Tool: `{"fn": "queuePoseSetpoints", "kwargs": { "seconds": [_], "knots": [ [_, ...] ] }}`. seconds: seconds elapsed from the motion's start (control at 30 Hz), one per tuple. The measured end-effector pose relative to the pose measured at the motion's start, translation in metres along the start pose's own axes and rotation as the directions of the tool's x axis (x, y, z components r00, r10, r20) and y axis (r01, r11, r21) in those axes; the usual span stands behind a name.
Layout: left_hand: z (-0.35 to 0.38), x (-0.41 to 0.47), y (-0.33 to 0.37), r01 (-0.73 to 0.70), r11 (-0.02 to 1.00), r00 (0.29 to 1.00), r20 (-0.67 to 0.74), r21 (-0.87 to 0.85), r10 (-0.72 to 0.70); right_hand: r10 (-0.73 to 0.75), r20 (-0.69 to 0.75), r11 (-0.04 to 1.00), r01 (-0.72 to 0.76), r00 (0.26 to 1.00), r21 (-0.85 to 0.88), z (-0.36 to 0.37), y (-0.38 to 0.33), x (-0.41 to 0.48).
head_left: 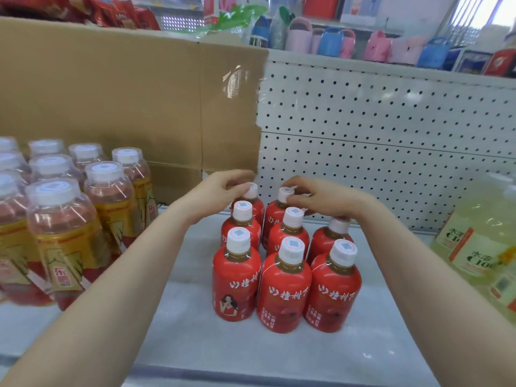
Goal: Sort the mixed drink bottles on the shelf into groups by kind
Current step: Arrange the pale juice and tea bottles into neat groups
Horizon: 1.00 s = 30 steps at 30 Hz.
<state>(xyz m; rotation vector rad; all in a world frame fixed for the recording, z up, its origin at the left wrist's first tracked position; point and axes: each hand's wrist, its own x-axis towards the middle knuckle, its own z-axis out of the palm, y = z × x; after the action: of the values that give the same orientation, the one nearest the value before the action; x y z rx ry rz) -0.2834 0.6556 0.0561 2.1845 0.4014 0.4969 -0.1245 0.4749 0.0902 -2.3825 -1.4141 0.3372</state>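
A shop shelf (pixel 251 353), with a pegboard (pixel 391 141) behind. The red bottles (pixel 283 289) stand bunched in front of the pegboard. The left hand (pixel 220 191) and right hand (pixel 326 198) each pinch a cap (pixel 251 189) (the two nearest the pegboard). Best to slide them slowly and hold them straight, so none tip.

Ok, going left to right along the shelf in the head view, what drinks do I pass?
Wrapped yellow-label bottles → red bottles, with the left hand and right hand gripping caps in the back row → pale yellow bottles at the right edge.
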Motion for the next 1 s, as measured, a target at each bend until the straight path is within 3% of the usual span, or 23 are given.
{"fn": "queuePoseSetpoints", "kwargs": {
  "seconds": [0.07,0.13,0.23,0.33,0.47,0.63,0.7,0.77,0.83,1.0],
  "knots": [
    [-0.004,-0.013,0.008,-0.054,0.999,0.994,-0.099,0.005,0.054,0.031,-0.146,0.995,-0.016,0.989,0.102,-0.003,0.004,-0.018],
    [-0.007,-0.027,0.019,-0.114,0.991,0.979,-0.163,0.065,0.123,0.054,-0.369,0.987,0.006,0.928,0.159,-0.005,0.010,-0.042],
    [-0.002,-0.050,0.042,-0.203,0.958,0.958,-0.160,0.202,0.237,0.050,-0.589,0.998,-0.022,0.806,0.054,-0.001,0.019,-0.091],
    [0.011,-0.070,0.068,-0.311,0.896,0.922,-0.127,0.316,0.365,0.017,-0.709,0.999,-0.036,0.705,-0.012,0.012,0.032,-0.145],
    [0.057,-0.096,0.109,-0.395,0.855,0.882,-0.121,0.336,0.455,-0.053,-0.821,0.997,-0.018,0.568,-0.077,0.015,0.068,-0.202],
    [0.158,-0.104,0.163,-0.447,0.839,0.858,-0.116,0.311,0.500,-0.181,-0.907,0.974,-0.058,0.380,-0.218,-0.027,0.141,-0.267],
    [0.209,-0.100,0.184,-0.464,0.840,0.856,-0.103,0.280,0.507,-0.209,-0.918,0.961,-0.101,0.336,-0.256,-0.049,0.179,-0.293],
    [0.262,-0.094,0.204,-0.452,0.866,0.877,-0.072,0.212,0.475,-0.184,-0.924,0.957,-0.155,0.334,-0.246,-0.067,0.217,-0.317],
    [0.311,-0.086,0.219,-0.417,0.899,0.903,-0.051,0.132,0.426,-0.084,-0.918,0.974,-0.160,0.387,-0.157,-0.079,0.248,-0.329],
    [0.379,-0.069,0.256,-0.316,0.947,0.944,-0.117,-0.056,0.308,0.171,-0.717,0.984,-0.078,0.676,0.161,-0.090,0.280,-0.326]
  ]
}}
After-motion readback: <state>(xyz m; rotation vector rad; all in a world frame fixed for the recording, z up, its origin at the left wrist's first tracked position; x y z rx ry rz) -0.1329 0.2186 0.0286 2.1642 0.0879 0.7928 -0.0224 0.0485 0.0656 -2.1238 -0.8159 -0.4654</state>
